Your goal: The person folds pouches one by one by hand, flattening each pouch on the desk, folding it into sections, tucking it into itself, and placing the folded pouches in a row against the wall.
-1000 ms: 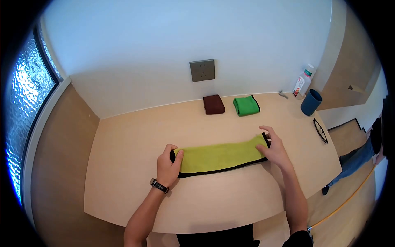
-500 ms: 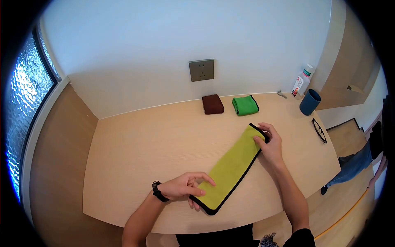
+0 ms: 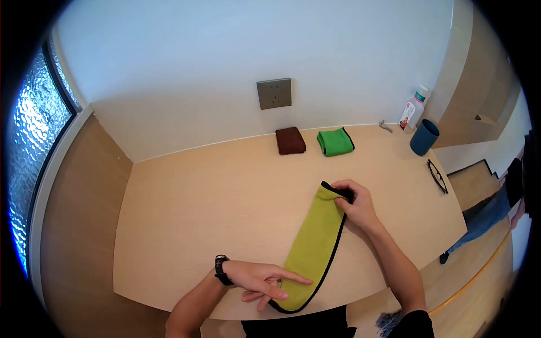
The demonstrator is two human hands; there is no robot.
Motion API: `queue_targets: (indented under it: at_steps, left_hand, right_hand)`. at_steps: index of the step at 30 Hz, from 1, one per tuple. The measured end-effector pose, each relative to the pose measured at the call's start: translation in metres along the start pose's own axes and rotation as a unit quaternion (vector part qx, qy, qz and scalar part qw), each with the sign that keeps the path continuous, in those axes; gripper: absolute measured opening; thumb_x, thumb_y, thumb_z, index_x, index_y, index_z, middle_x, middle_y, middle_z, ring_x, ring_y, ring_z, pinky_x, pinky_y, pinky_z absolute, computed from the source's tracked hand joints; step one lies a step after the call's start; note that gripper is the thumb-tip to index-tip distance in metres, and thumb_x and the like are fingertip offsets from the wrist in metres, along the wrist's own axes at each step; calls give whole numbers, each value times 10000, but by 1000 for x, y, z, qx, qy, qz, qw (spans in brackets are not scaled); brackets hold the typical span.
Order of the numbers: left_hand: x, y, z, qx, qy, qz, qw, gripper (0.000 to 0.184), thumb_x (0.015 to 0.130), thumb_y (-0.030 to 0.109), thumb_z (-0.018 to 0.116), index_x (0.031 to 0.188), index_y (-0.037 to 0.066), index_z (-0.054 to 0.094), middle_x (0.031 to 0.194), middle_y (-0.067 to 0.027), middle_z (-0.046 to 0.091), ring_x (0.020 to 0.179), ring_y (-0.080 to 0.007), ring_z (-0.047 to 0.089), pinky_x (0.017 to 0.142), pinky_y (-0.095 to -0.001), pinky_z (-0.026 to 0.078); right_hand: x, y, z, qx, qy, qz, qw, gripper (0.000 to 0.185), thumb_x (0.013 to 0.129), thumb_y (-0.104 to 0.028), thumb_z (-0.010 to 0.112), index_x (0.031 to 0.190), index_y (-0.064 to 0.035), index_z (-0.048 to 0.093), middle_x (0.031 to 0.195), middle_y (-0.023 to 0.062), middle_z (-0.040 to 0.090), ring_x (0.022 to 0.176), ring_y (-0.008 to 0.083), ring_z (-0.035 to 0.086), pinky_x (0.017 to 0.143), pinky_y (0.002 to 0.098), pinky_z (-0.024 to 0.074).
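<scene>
A yellow-green cloth (image 3: 310, 242) with black edging is folded into a long strip, slanting over the front part of the table. Its far end is pinched by my right hand (image 3: 358, 205), thumb on top and fingers curled behind the black edge. My left hand (image 3: 259, 281), with a black watch (image 3: 221, 269) at the wrist, grips the near end by the table's front edge. The left thumb presses on the cloth and the index finger stretches across it, while other fingers sit at its left side, partly hidden.
Along the wall lie a folded brown cloth (image 3: 291, 141) and a folded green cloth (image 3: 336, 142). Keys (image 3: 385, 127), a bottle (image 3: 413, 110), a blue cup (image 3: 424, 137) and glasses (image 3: 437, 176) are at the right. Beyond the table a person (image 3: 490, 214) stands.
The cloth has swung steeper and come nearer to me, its far end moving left and down with my right hand. My left hand has shifted down and right, index finger reaching farther across.
</scene>
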State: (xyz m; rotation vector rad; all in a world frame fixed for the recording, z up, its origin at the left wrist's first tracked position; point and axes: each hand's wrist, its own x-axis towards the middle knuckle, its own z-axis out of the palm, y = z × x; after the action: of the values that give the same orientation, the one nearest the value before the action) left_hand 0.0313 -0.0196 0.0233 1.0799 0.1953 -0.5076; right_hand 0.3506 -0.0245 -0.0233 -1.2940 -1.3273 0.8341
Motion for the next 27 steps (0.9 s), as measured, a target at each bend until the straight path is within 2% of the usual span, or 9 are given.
queue_targets:
  at_steps: [4, 6, 7, 9, 15, 18, 20, 23, 27]
  left_hand:
    - [-7, 9, 3, 85, 87, 21, 992, 588, 1045, 199, 597, 1579, 84, 381, 605, -35, 661, 418, -99, 518, 436, -231, 426]
    - [4, -3, -1, 99, 347, 185, 914, 372, 1014, 154, 611, 1372, 52, 616, 605, -18, 626, 483, -89, 518, 504, -248, 432]
    - [8, -6, -4, 97, 349, 184, 914, 372, 1014, 154, 611, 1372, 52, 616, 605, -18, 626, 483, -89, 518, 504, -248, 432]
    - [14, -11, -11, 306, 580, 152, 739, 232, 965, 104, 618, 1161, 33, 718, 621, -35, 606, 546, -90, 540, 559, -274, 455]
    - [17, -18, -20, 290, 608, 179, 717, 195, 935, 84, 624, 1068, 26, 755, 664, -69, 635, 577, -119, 561, 571, -288, 474]
    - [16, -14, -18, 307, 610, 170, 710, 187, 935, 84, 631, 1060, 27, 759, 700, -83, 669, 592, -131, 581, 583, -293, 487]
    - [17, -16, -19, 313, 609, 174, 708, 183, 934, 84, 636, 1057, 28, 759, 722, -91, 684, 598, -138, 593, 590, -296, 495]
    - [17, -16, -18, 322, 609, 178, 703, 175, 934, 84, 641, 1050, 29, 760, 762, -103, 706, 613, -152, 615, 602, -302, 509]
    - [17, -14, -16, 331, 609, 182, 697, 161, 932, 76, 642, 1032, 26, 758, 808, -110, 725, 633, -170, 635, 613, -309, 520]
  right_hand:
    - [-7, -18, 6, -49, -1, -21, 999, 341, 794, 160, 608, 1080, 6, 714, 1053, 69, 685, 987, 160, 651, 920, 290, 499]
    - [-13, -27, 9, -83, -32, -62, 994, 330, 759, 150, 601, 1018, 1, 742, 1010, 89, 703, 958, 193, 674, 889, 303, 517]
    - [-14, -30, 11, -79, -51, -75, 993, 365, 707, 142, 596, 1002, -8, 750, 981, 94, 687, 920, 226, 662, 868, 311, 518]
    - [-19, -36, 13, -110, -77, -94, 986, 378, 692, 136, 604, 1003, -18, 753, 964, 94, 675, 921, 238, 648, 862, 319, 519]
    - [-25, -40, 13, -216, -157, -140, 954, 484, 681, 100, 639, 1128, -60, 736, 1010, 87, 635, 1002, 273, 586, 878, 360, 517]
    - [-27, -44, 16, -260, -105, -134, 950, 548, 730, 40, 696, 1265, -77, 683, 1106, 120, 636, 1077, 300, 586, 951, 388, 512]
    - [-25, -39, 13, -321, -107, -198, 920, 541, 822, -49, 726, 1354, -74, 632, 1271, 159, 631, 1228, 343, 570, 1053, 412, 485]
    - [-26, -35, 12, -336, -154, -171, 913, 460, 904, -90, 691, 1359, -60, 631, 1433, 177, 579, 1373, 359, 503, 1133, 423, 438]
    - [-27, -41, 10, -324, -189, -164, 912, 414, 953, -89, 640, 1363, -37, 624, 1485, 185, 547, 1413, 353, 474, 1151, 423, 421]
